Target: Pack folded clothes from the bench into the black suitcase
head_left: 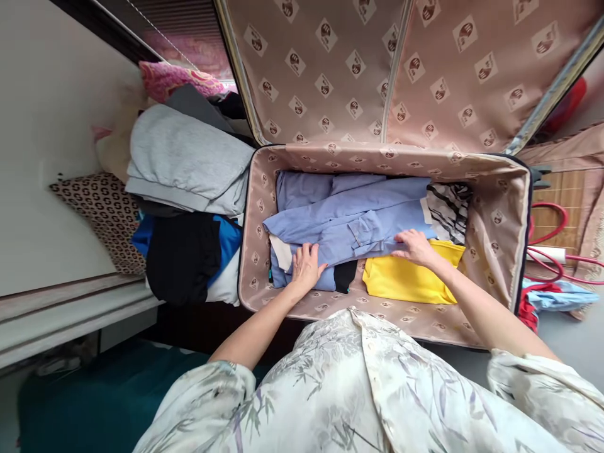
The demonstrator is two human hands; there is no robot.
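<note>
An open suitcase [495, 264] with beige patterned lining lies in front of me, its lid [358, 69] raised at the back. Inside, a folded light blue shirt [349, 214] lies on top. My left hand [306, 267] presses flat on the shirt's near left edge. My right hand [415, 246] rests on its right edge, fingers spread, above a folded yellow garment [406, 280]. A black-and-white striped cloth [448, 207] sits at the right end. A black piece [345, 275] shows beneath the shirt.
A stack of folded clothes stands left of the suitcase: grey garment [184, 157] on top, black [182, 255] and blue below. A patterned cushion [101, 211] lies further left, by a white wall. Red cords [550, 242] and blue cloth [561, 296] lie to the right.
</note>
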